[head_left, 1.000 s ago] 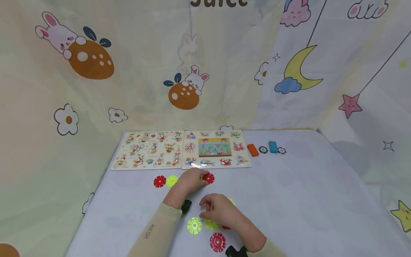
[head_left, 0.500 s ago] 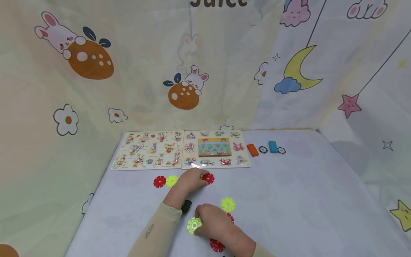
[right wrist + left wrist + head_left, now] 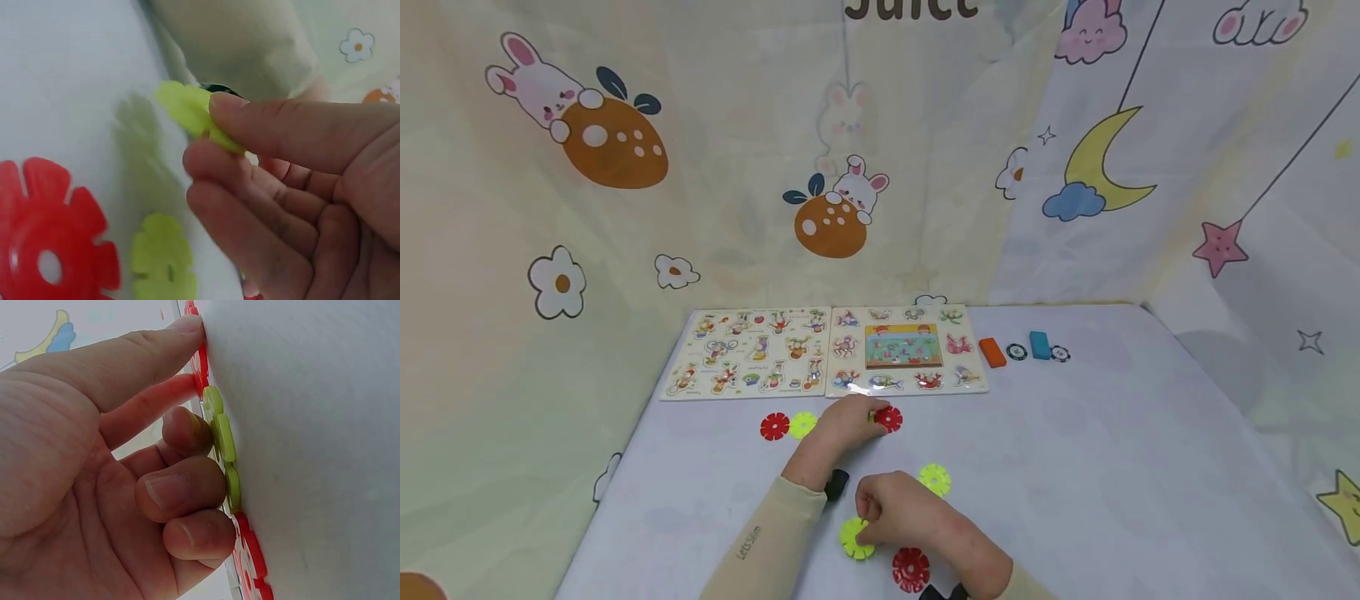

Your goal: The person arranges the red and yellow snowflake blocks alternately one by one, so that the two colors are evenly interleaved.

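At the right end of a row of plastic snowflake discs, my left hand [image 3: 848,421] pinches a red snowflake disc [image 3: 890,418] flat on the table between thumb and forefinger. Its other fingers curl against a yellow-green disc [image 3: 227,437] in the same row. Farther left in that row are another red disc [image 3: 774,426] and a yellow-green one [image 3: 802,425]. Nearer the front edge, my right hand [image 3: 904,510] holds a yellow-green snowflake disc [image 3: 187,106] by thumb and fingertips, raised and tilted, its shadow on the cloth. Below it lie a red disc [image 3: 53,237] and a yellow-green disc [image 3: 164,262].
Two puzzle boards [image 3: 745,354] stand side by side along the back of the white table. To their right lie an orange block [image 3: 992,352], a blue block [image 3: 1040,345] and two small round chips [image 3: 1017,352]. A printed cloth [image 3: 925,233] hangs behind.
My right hand has come down and left to the front yellow-green disc, taken it between thumb and fingers, and lifted it. My left hand stays at the red disc.
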A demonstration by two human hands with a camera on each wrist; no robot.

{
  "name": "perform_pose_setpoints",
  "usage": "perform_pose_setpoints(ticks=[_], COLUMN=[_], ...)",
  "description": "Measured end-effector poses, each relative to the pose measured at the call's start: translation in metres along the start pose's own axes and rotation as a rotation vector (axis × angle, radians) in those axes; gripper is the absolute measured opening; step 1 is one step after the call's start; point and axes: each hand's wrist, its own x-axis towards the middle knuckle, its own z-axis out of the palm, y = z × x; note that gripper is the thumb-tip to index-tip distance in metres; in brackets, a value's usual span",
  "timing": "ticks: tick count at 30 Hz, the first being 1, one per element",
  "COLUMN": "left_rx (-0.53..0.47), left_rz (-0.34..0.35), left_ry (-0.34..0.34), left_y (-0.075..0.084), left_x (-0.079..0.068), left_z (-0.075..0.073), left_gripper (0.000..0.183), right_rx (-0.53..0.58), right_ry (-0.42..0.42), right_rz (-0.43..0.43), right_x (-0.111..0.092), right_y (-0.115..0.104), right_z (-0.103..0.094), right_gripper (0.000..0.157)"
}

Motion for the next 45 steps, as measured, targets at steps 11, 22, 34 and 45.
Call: perform_pose_setpoints(ticks=[11,22,34,45], left_rx=[0.005,0.011,-0.011,-0.005], left_rz=[0.009,0.029,-0.010,0.002], left_ry=[0.000,0.002,-0.015,-0.005], left_y=[-0.001,-0.001,0.005,0.003], left_x=[0.000,-0.001,-0.001,-0.004], left_z=[-0.001,-0.001,0.000,-0.001], left_gripper=[0.045,0.044,0.046,0.045], right_rx=[0.148,0.083,0.086,-0.027], right_ry=[-0.047,0.259,0.419,0.489], right_rz=[-0.038,0.040,0.225,0.226], right_x=[-0.012,-0.001,0.041,0.054], right_y=[0.005,0.039,0.080,0.084], right_z=[-0.045,-0.083,-0.092,-0.080], right_gripper=[0.036,0.046,0.045,0.048])
